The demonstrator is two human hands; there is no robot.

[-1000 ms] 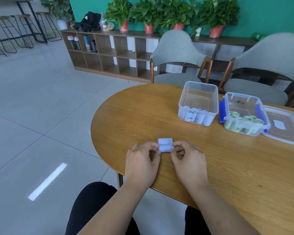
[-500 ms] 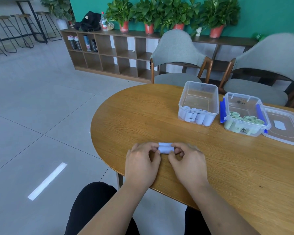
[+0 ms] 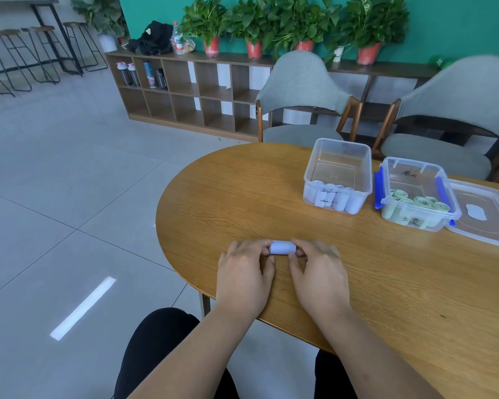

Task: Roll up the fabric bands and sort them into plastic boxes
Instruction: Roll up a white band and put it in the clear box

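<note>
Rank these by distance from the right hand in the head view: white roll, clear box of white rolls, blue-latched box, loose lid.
1. white roll, pinched between both hands.
2. clear box of white rolls, beyond the right hand.
3. blue-latched box, farther right.
4. loose lid, far right edge.

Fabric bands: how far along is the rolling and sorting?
Done: several white rolls stand in the clear box, and green rolls sit in the blue-latched box, whose lid lies beside it. In hand: the left hand and right hand pinch a white band, rolled up, on the table. Left: drop it in the clear box. No loose bands are visible.
</note>
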